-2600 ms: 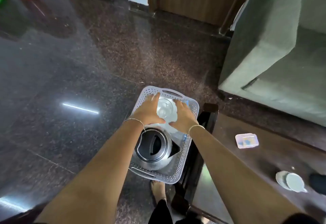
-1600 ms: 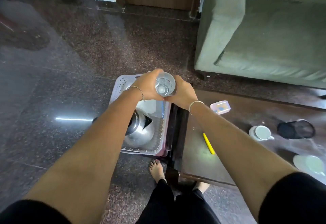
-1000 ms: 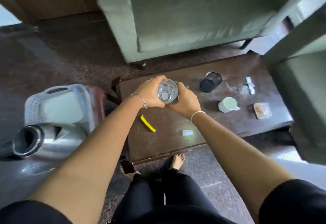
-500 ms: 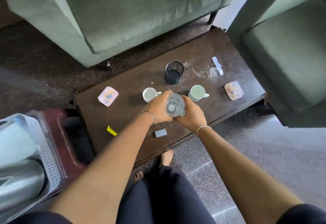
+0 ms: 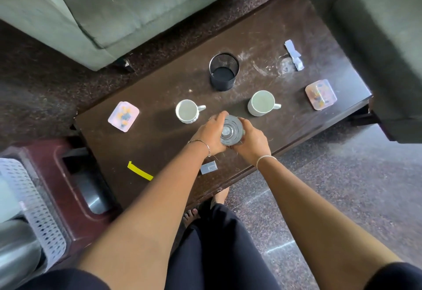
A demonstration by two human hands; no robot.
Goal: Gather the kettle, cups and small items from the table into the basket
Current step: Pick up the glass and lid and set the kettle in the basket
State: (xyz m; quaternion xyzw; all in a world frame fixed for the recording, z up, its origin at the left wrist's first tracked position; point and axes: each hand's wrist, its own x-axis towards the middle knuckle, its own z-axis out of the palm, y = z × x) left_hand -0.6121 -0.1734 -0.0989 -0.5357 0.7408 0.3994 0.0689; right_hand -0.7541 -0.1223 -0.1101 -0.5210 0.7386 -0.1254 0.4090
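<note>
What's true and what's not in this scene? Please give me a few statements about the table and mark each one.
1. Both the left hand and the right hand hold the clear glass over the table. True.
2. The black mesh cup lies tipped on its side. False: it stands upright, opening facing up.
3. Two white mugs stand on the table, one on each side of the glass. True.
4. The yellow strip is in the basket. False: it lies on the table near the left end; the basket sits off to the left.
</note>
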